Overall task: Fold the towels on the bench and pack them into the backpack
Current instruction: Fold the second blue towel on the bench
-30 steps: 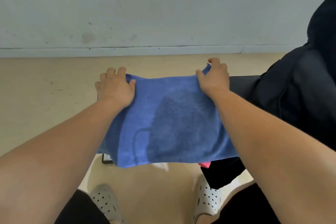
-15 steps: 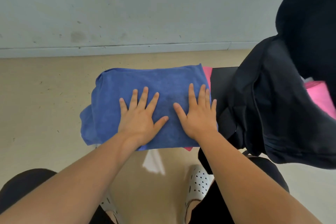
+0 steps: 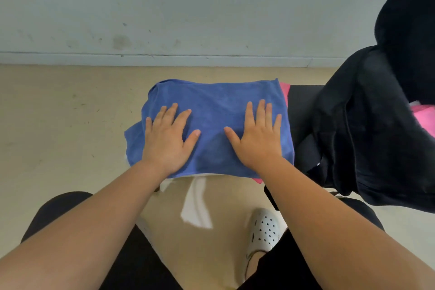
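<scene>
A folded blue towel lies on the black bench, on top of other towels. My left hand presses flat on its left half with fingers spread. My right hand presses flat on its right half. A pink towel peeks out under the blue one at its right edge. A white towel hangs down from under the pile toward the floor. The black backpack stands on the bench at the right, with a pink towel showing inside its opening.
A grey wall runs behind the bench above a beige floor. My legs in black and a white perforated shoe are below the bench's front edge.
The blue towel was folded over and laid down on the pile. Both hands let go of its far corners, pressed flat near the middle, then slid apart toward the left and right sides.
</scene>
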Available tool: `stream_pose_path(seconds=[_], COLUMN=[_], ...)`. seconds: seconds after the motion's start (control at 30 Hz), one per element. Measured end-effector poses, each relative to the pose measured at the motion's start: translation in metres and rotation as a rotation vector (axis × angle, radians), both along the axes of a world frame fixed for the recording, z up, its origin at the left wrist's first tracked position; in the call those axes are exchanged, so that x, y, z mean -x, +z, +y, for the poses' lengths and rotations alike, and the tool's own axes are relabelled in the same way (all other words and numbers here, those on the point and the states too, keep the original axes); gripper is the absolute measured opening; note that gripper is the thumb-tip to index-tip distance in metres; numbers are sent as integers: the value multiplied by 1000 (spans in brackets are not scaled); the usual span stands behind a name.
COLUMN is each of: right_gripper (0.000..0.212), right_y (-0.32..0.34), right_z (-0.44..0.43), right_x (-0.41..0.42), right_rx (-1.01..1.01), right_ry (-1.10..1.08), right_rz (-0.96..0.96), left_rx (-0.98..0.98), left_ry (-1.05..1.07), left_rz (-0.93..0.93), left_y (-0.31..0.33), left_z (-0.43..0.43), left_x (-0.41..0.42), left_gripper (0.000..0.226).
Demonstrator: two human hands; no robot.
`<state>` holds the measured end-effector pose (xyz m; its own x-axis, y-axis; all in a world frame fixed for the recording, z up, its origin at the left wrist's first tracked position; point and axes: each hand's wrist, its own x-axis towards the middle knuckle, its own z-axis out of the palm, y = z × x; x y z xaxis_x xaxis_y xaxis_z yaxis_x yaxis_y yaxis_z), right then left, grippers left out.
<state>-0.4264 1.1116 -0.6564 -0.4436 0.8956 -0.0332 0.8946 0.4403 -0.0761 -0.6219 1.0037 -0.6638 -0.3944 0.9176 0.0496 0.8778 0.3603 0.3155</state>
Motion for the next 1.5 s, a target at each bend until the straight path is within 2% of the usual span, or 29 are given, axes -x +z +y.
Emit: stream_pose_path(seconds=[0.13, 0.3, 0.47, 0.6, 0.8, 0.87, 0.97, 1.1, 1.17, 1.27, 1.37, 1.5], right_gripper=[81, 74, 77, 76, 76, 76, 76, 76, 76, 76, 76, 76], right_y=[3, -5, -21, -22, -25, -24, -24, -23, -23, -23, -23, -23], right_z=[-19, -43, -49, -49, -51, -50, -50, -51, -51, -50, -49, -49], right_x=[67, 133, 138, 139, 139, 139, 138, 138, 138, 137, 137, 138], right_rx=[43, 80, 61, 51, 39, 36, 40, 47, 51, 50, 45, 59], right_ry=[237, 408, 400, 393, 389, 388, 389, 390, 390, 387, 390, 397], right_rz=[14, -21, -57, -36, -27, -24, -20, -23, -30, -33, -38, -50], left_rx=[-103, -27, 67, 28, -117, -122, -118, -106, -172, -331, -379, -492], left_ry=[282, 550, 695, 788, 1014, 1033, 1053, 1072, 1113, 1218, 1268, 1165], left_rz=[-144, -415, -818, -1064, -1234, -1296, -1352, -1379, -1372, -1310, -1195, -1071], left_y=[-10, -30, -54, -59, -69, -70, -72, -71, -67, -61, -57, -32], left_z=[-25, -49, -65, -52, -46, -47, -47, -47, -49, -53, -61, -64], left_x=[45, 85, 106, 109, 118, 119, 121, 123, 122, 129, 137, 133], left_gripper=[53, 49, 53, 28, 4, 5, 14, 5, 8, 11, 14, 20])
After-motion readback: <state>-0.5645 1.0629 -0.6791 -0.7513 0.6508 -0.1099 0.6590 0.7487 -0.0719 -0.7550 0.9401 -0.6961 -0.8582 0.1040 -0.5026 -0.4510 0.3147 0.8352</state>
